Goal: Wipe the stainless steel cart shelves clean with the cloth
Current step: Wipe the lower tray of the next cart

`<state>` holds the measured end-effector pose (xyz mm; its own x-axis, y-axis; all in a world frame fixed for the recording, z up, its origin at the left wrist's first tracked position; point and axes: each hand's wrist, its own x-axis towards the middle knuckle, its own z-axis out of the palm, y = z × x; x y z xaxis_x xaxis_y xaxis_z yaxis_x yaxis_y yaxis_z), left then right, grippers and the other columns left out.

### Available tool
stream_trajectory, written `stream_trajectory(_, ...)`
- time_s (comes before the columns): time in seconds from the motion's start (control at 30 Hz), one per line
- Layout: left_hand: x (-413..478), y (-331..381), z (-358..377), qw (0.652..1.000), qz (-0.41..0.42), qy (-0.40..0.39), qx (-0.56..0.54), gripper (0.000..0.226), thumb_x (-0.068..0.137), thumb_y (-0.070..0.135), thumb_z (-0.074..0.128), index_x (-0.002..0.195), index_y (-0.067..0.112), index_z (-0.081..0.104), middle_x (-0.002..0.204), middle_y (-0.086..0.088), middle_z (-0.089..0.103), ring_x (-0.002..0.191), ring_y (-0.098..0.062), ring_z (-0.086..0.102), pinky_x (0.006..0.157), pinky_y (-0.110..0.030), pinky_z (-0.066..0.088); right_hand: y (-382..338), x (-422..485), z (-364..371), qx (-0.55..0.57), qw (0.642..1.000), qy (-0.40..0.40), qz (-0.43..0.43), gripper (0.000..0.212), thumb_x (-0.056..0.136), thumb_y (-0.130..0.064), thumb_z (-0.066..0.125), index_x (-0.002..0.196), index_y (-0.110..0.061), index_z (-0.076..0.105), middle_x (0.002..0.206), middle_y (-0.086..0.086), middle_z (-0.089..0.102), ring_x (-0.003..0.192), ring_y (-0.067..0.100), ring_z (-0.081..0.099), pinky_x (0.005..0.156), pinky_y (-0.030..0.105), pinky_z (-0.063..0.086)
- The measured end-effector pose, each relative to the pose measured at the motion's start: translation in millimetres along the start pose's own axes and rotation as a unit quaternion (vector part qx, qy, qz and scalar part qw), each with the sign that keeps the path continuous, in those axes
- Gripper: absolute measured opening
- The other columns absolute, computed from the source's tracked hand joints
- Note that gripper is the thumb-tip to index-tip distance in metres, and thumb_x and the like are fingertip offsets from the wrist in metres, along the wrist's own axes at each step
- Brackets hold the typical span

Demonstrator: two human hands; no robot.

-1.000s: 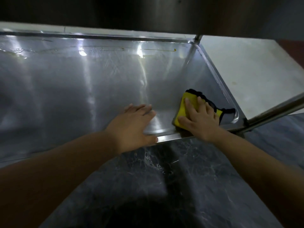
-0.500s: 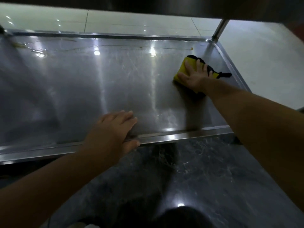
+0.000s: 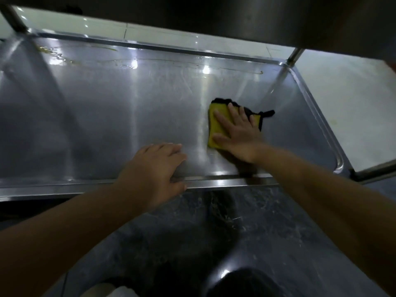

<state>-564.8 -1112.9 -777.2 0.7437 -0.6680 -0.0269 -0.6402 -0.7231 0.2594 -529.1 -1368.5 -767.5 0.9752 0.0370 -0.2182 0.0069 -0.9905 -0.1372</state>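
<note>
- Head view: my right hand lies flat on the yellow, black-edged cloth, fingers straight and spread. I press it down onto the lower shelf and do not clutch it.
- The cloth sits under my palm and fingers. Its yellow edge shows left of my thumb and its black loop sticks out to the right of my little finger.
- My left hand rests over the front rim to the left of the cloth, fingers laid loosely on the steel and thumb against the rim's front face. It braces me and holds nothing.
- What has changed: half a second ago the cloth was pushed far out by the right rear post; now I have drawn it back toward me and leftward, just beyond the front rim. My left hand has kept its place on the rim.
- I judge that the right end has had a pass out and back, and the stroke is working left.
- Well beyond my fingertips and off to the left, a yellowish wet streak lies along the far edge. The wide stretch left of my left hand also seems yet to be wiped, so much remains.
</note>
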Motion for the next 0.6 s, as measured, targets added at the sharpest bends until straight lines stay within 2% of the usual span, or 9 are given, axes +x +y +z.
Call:
stream_trajectory(0.17,-26.2,-20.3,-9.5,1.0,-0.016,-0.001,-0.024,0.068,0.07,0.057,0.051,0.119,0.01,0.063,0.125,-0.014,0.06,0.108,-0.036,0.059,0.091,-0.05,0.046,-8.1,84.7,-18.3,0.023,0.997,0.009,0.079,0.065,0.095,-0.058,0.031,0.151,-0.04,0.003,0.16,0.002,-0.013,0.147,0.027,-0.011,0.117,0.047,-0.008)
stream_trajectory(0.3,-45.9,-26.9,-13.8,0.998,-0.056,0.004,-0.013,0.07,0.07,0.049,0.075,0.126,0.01,0.058,0.131,-0.014,0.056,0.115,-0.034,0.055,0.097,-0.048,0.042,-18.6,91.7,-17.4,0.028,0.994,0.017,0.101,0.065,0.096,-0.058,0.028,0.151,-0.039,0.001,0.16,0.003,-0.013,0.147,0.028,-0.012,0.117,0.048,-0.008)
stream_trajectory(0.47,-51.4,-28.1,-21.2,0.994,-0.11,0.027,0.001,0.086,0.06,0.064,0.06,0.124,0.006,0.058,0.134,-0.02,0.052,0.114,-0.038,0.055,0.094,-0.049,0.043,-35.8,27.0,1.4,0.001,1.0,0.01,-0.021,0.065,0.096,-0.059,0.032,0.151,-0.04,0.003,0.16,0.0,-0.014,0.146,0.025,-0.015,0.116,0.041,-0.01)
stream_trajectory(0.6,-54.5,-30.9,-26.3,0.992,-0.121,0.046,-0.011,0.086,0.061,0.063,0.058,0.128,0.008,0.056,0.139,-0.018,0.047,0.122,-0.037,0.049,0.099,-0.047,0.037,-66.6,-36.6,14.3,-0.016,0.989,-0.034,-0.141,0.076,0.076,-0.073,0.014,0.141,-0.047,-0.014,0.151,-0.009,-0.027,0.143,0.02,-0.024,0.114,0.038,-0.015)
